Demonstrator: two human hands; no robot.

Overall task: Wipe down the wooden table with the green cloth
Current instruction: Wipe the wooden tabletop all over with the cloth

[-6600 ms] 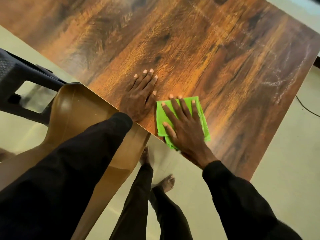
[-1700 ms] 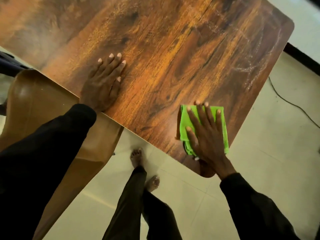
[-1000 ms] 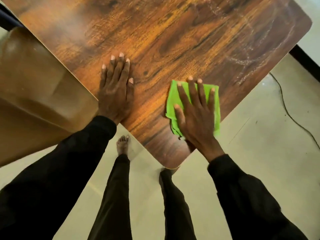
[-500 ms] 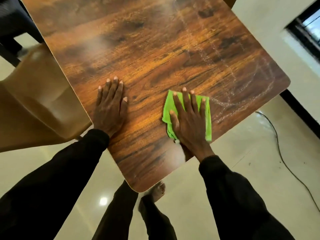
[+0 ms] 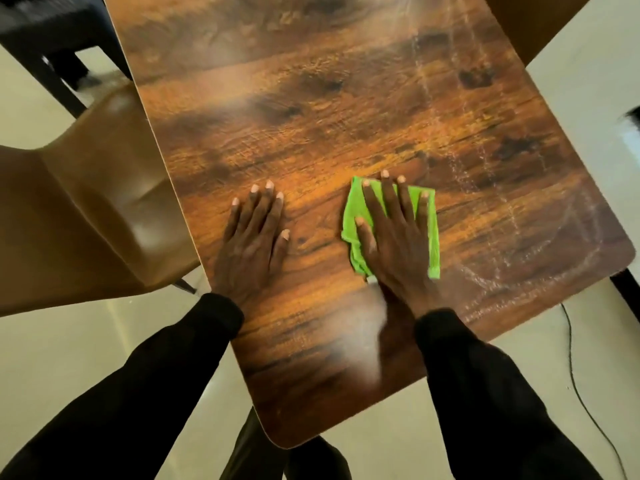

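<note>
Nearest, at the rounded corner of the brown wood-grain laminate table: no streaks visible, only a pale hazy patch; judged clean or never soiled. Further in, laid flat on the bare top, fingers straight and close together, holding nothing: left hand, apparently bracing. Beside it, apart and not touching: right hand, fingers straight and spread wide, pressed flat on the folded bright green cloth, pinning it to the surface without curling round it. Beyond and to the right of the cloth, toward the far right edge: whitish chalky streaks and arcs, not yet wiped. Judged mid-task: wiping under way near the middle of the top, with the streaked right-hand band and the far half left to cover.
</note>
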